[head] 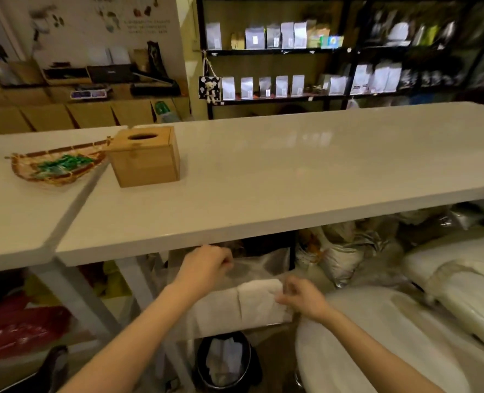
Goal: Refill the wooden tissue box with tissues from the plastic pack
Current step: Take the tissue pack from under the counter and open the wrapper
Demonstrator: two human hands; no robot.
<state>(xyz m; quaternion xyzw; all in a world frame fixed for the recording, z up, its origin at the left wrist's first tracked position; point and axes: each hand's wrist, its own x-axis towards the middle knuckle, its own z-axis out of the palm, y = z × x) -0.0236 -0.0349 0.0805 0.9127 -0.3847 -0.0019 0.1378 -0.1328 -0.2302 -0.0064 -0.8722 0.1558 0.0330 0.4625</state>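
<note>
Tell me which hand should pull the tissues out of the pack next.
Probably the right hand: its fingers already pinch the white tissues at the pack's open end, while the left hand grips the clear plastic pack, steadying it.

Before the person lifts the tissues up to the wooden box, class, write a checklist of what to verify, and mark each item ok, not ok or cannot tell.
1. Left hand grips the plastic pack: ok.
2. Right hand has hold of the tissues: ok.
3. Tissues fully out of the pack: not ok, still partly wrapped.
4. Wooden box upright on the table: ok.
5. Box lid open for refilling: not ok, it sits shut.
6. Box empty inside: cannot tell; the slot looks dark.
</note>
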